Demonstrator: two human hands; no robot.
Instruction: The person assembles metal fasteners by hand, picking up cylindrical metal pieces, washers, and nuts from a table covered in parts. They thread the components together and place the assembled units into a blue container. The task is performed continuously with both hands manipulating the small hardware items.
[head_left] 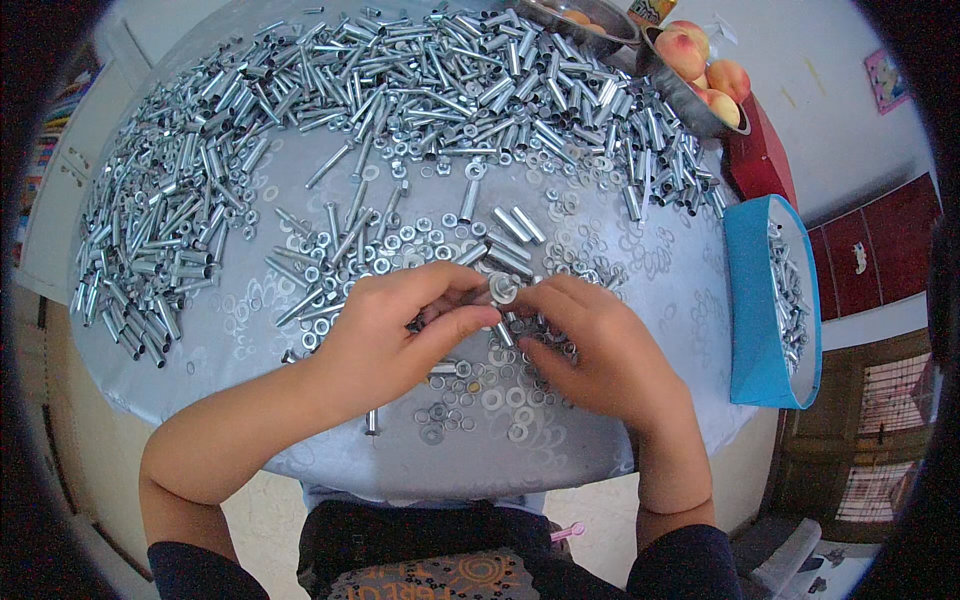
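My left hand [395, 335] and my right hand [595, 350] meet over the near middle of a round grey table [640, 300]. Between their fingertips they pinch a small metal bolt with a washer [503, 290] on it. Loose washers and nuts [480, 400] lie under and around both hands. Several short metal sleeves [515, 228] lie just beyond the fingers. A long heap of shiny metal sleeves [400, 90] curves along the far and left edge of the table.
A blue tray [748, 300] holding assembled metal parts sits at the table's right edge. Two metal bowls, one with peaches [705, 65], stand at the far right. A dark red cabinet [860, 250] is beyond the tray.
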